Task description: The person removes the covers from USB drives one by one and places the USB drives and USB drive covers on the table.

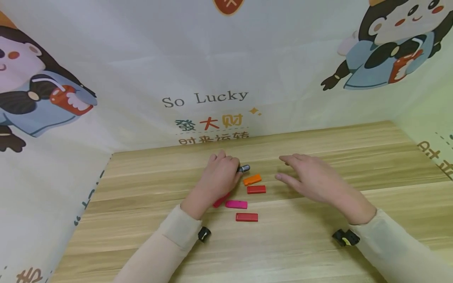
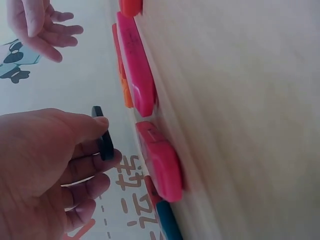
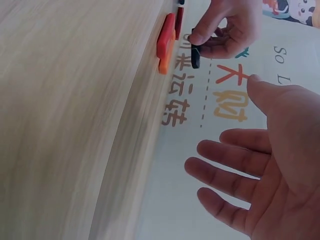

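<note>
My left hand (image 1: 221, 173) pinches a small black stick (image 2: 104, 140), which looks like a USB stick, between thumb and fingers, held above the tabletop. In the head view only its grey end (image 1: 243, 168) shows past the fingers. Just to its right lie an orange stick (image 1: 252, 180) and a red stick (image 1: 256, 190). Nearer me are a pink stick (image 1: 236, 204) and another red stick (image 1: 247, 217); a further crimson stick (image 1: 221, 200) is partly covered by the left wrist. My right hand (image 1: 313, 177) hovers to the right, fingers spread, holding nothing.
A teal piece (image 2: 169, 220) lies beyond the crimson stick in the left wrist view, hidden by my hand in the head view. The wood-grain tabletop (image 1: 301, 243) meets a printed cloth backdrop (image 1: 141, 98) at the back and sides.
</note>
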Tool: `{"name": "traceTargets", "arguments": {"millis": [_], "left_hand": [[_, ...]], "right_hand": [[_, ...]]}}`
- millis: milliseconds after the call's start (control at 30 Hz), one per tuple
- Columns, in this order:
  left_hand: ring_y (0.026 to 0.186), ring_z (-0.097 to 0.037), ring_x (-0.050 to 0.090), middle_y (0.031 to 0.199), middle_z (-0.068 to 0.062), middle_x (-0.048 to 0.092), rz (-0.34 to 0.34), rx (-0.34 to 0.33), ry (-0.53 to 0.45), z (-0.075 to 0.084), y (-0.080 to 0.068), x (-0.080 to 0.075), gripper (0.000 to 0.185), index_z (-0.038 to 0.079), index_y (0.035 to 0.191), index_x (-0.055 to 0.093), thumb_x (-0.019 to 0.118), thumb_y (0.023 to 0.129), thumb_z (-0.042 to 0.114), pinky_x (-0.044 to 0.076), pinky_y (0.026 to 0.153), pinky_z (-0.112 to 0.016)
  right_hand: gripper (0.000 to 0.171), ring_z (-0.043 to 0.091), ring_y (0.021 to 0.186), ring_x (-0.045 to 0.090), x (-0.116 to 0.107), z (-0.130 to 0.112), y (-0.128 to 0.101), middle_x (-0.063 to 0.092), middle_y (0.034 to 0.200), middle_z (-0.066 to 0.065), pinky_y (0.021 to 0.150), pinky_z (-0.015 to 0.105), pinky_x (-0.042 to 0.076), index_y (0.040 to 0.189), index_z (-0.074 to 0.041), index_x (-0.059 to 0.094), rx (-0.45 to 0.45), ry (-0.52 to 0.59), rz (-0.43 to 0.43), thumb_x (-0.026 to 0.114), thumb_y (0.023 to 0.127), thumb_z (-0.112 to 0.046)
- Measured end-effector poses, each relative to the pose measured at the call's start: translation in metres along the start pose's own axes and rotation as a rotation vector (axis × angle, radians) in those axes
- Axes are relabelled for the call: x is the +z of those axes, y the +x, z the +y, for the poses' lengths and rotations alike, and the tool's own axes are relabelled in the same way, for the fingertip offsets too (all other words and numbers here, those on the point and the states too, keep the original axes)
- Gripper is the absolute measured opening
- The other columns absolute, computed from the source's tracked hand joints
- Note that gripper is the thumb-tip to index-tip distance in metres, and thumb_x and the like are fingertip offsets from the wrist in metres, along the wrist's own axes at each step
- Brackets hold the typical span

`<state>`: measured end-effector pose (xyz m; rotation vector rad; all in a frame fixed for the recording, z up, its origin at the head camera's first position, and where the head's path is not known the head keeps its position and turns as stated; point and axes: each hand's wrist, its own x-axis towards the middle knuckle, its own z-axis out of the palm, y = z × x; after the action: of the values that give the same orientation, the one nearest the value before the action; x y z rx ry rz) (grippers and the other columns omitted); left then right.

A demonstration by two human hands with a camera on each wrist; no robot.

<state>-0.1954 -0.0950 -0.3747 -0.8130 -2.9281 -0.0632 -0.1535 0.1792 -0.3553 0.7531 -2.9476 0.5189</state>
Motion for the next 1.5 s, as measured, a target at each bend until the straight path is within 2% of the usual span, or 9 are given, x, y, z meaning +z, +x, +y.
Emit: {"name": "traceTargets", "arguments": {"millis": [233, 500, 867, 1100, 1367, 1500], "left_hand": [[0.086, -0.024, 0.057, 0.091, -0.004, 0.068, 0.020, 0.021, -0.064, 0.001, -0.005, -0.004, 0.015, 0.008, 0.097, 0.067, 0.075, 0.101, 0.020, 0.048, 0.080, -0.039], [0.088, -0.023, 0.057, 0.093, -0.002, 0.070, 0.071, 0.032, -0.118, 0.004, -0.011, -0.010, 0.011, 0.010, 0.098, 0.069, 0.077, 0.100, 0.016, 0.045, 0.078, -0.038], [0.086, -0.018, 0.056, 0.092, 0.003, 0.070, 0.131, 0.054, -0.142, 0.014, -0.024, -0.020, 0.012, 0.012, 0.099, 0.069, 0.078, 0.100, 0.020, 0.042, 0.077, -0.034], [0.088, -0.020, 0.060, 0.094, 0.001, 0.070, 0.194, 0.095, -0.170, 0.020, -0.034, -0.023, 0.011, 0.011, 0.100, 0.069, 0.079, 0.099, 0.017, 0.045, 0.075, -0.034], [0.084, -0.020, 0.060, 0.091, 0.000, 0.070, 0.264, 0.134, -0.207, 0.026, -0.041, -0.022, 0.013, 0.009, 0.100, 0.069, 0.080, 0.097, 0.015, 0.044, 0.071, -0.032], [0.084, -0.019, 0.061, 0.091, 0.001, 0.070, 0.304, 0.147, -0.227, 0.028, -0.044, -0.022, 0.012, 0.010, 0.101, 0.069, 0.080, 0.097, 0.015, 0.046, 0.071, -0.033]], "right_hand": [[0.063, 0.044, 0.130, 0.061, 0.000, -0.005, 0.004, 0.064, 0.142, 0.023, 0.110, 0.062, 0.046, 0.148, 0.000, 0.059, -0.010, 0.024, 0.018, 0.060, 0.108, -0.049], [0.062, 0.044, 0.128, 0.063, 0.003, -0.010, 0.006, 0.065, 0.141, 0.022, 0.108, 0.062, 0.048, 0.147, 0.000, 0.059, -0.029, 0.015, 0.033, 0.065, 0.106, -0.047], [0.057, 0.039, 0.118, 0.069, 0.008, -0.019, 0.011, 0.070, 0.133, 0.019, 0.101, 0.056, 0.055, 0.141, 0.000, 0.065, -0.148, 0.011, 0.101, 0.079, 0.098, -0.035], [0.052, 0.036, 0.117, 0.070, 0.011, -0.026, 0.011, 0.072, 0.130, 0.016, 0.100, 0.055, 0.055, 0.139, -0.002, 0.067, -0.188, -0.002, 0.109, 0.080, 0.098, -0.033], [0.047, 0.035, 0.111, 0.072, 0.015, -0.032, 0.011, 0.074, 0.124, 0.015, 0.097, 0.055, 0.056, 0.133, -0.001, 0.070, -0.277, -0.028, 0.178, 0.081, 0.097, -0.029], [0.046, 0.035, 0.113, 0.072, 0.017, -0.034, 0.011, 0.074, 0.124, 0.015, 0.097, 0.056, 0.056, 0.133, -0.002, 0.070, -0.296, -0.038, 0.186, 0.080, 0.098, -0.030]]}}
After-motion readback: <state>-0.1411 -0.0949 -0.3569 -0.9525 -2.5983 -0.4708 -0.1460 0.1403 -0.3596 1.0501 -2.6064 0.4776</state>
